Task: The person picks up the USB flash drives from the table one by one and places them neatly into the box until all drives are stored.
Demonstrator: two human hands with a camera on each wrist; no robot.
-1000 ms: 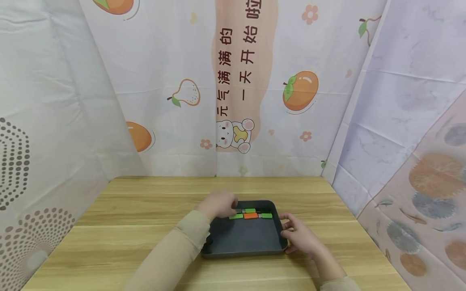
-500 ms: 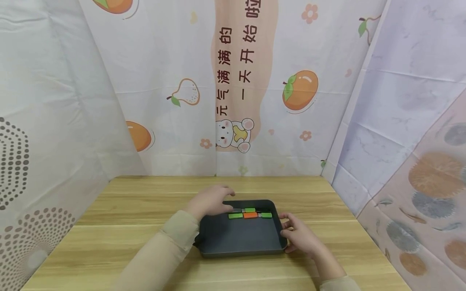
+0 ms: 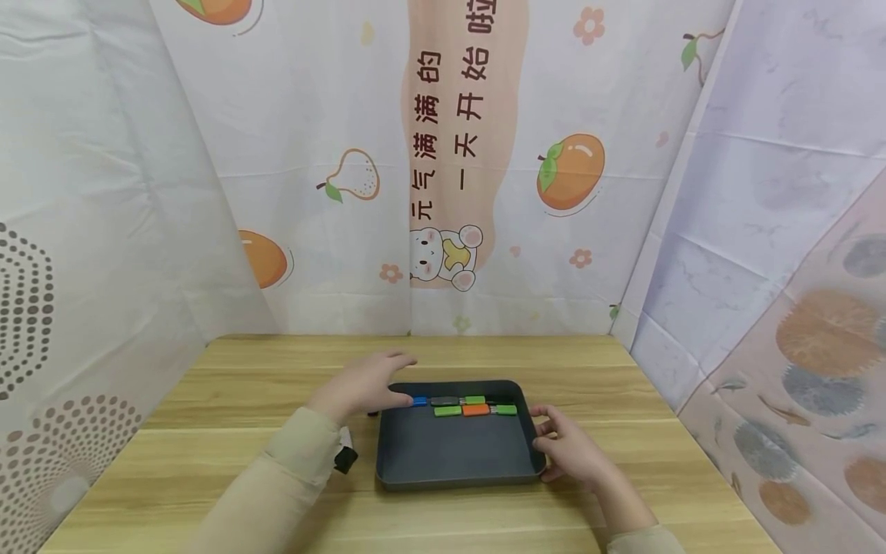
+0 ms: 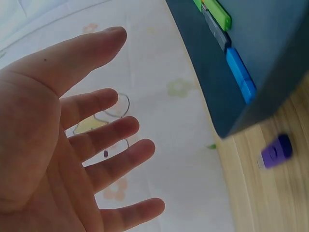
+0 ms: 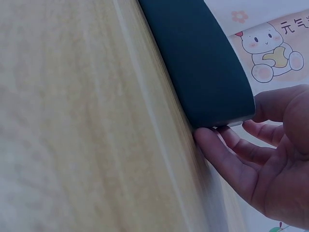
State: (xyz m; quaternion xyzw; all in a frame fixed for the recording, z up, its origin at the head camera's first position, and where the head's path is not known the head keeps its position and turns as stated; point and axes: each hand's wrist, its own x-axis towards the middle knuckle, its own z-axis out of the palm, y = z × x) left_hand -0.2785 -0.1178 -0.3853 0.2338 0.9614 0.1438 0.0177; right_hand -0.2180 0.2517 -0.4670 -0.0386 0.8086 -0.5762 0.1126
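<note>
USB sticks (image 3: 475, 410) (two rows) in tray (image 3: 457, 454)

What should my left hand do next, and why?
I'd probably reach for the purple stick: it lies on the table outside the tray, other sticks lie in rows inside, and your left hand is open, holding nothing.

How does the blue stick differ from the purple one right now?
Place: the blue stick lies inside the tray; the purple stick lies outside it, on the table.
Alignment: the blue stick lines up end to end with the grey stick; the purple stick lies apart from that row.
Both look like USB sticks.
</note>
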